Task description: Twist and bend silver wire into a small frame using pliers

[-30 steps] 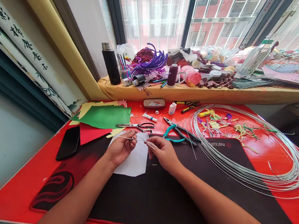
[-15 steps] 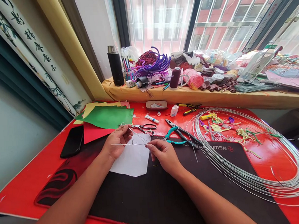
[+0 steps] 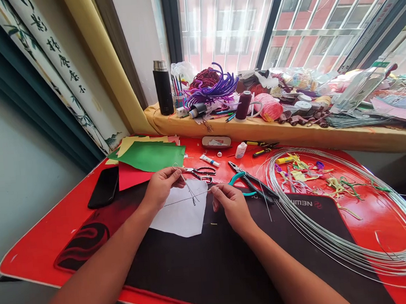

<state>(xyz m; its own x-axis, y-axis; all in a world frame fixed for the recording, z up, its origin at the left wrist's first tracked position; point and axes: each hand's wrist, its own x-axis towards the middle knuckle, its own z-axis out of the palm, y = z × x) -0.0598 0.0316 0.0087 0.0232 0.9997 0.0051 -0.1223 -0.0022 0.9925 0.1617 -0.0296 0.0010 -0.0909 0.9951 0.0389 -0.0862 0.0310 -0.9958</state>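
Note:
My left hand (image 3: 162,186) pinches a thin wire piece with a small loop at its top (image 3: 185,183); the piece slants down over a white paper sheet (image 3: 181,213). My right hand (image 3: 232,206) pinches the end of a second straight wire (image 3: 185,200) that runs leftward and crosses the first above the paper. Both hands hover just over a black desk mat (image 3: 214,262). Black-handled scissors (image 3: 200,172) and teal-handled pliers (image 3: 245,182) lie just beyond my fingers.
A big coil of silver wire (image 3: 339,207) fills the right of the red table (image 3: 32,249), with coloured scraps (image 3: 309,174) inside it. Green, red and yellow paper (image 3: 147,157) and a black phone (image 3: 104,187) lie at the left. A cluttered sill holds a black flask (image 3: 163,87).
My left hand has tilted the looped wire from nearly level to a steep slant. The right hand's wire now crosses it. The view has shifted a little to the left.

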